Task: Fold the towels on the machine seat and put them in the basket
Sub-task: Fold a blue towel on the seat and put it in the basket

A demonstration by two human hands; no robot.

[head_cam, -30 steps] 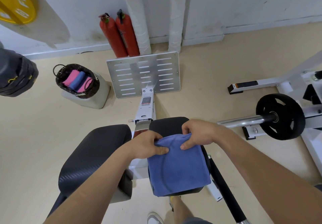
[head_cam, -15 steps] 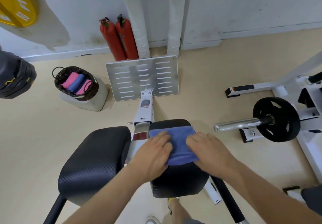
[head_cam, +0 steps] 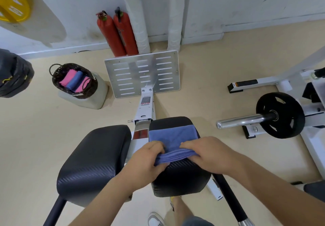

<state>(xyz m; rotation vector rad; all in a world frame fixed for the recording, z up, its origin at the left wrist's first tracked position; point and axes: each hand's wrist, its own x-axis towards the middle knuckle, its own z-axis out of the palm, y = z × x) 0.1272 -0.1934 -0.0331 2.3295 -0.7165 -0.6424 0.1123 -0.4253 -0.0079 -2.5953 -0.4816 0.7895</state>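
Both hands, left hand (head_cam: 146, 160) and right hand (head_cam: 207, 153), pinch the near edge of a folded blue towel (head_cam: 173, 136) on the black seat pad (head_cam: 181, 178).

Blue towel (head_cam: 173, 136): folded, flat across the far half of the seat pad (head_cam: 181, 176), near edge bunched into pleats at the pad's middle.
Seat pad: black, textured, near half bare.
Basket (head_cam: 73, 65): dark wicker, well left of and beyond the seat pad.
Basket contents: folded pink towel (head_cam: 67, 78), blue one (head_cam: 74, 80), pink one (head_cam: 82, 85), side by side.
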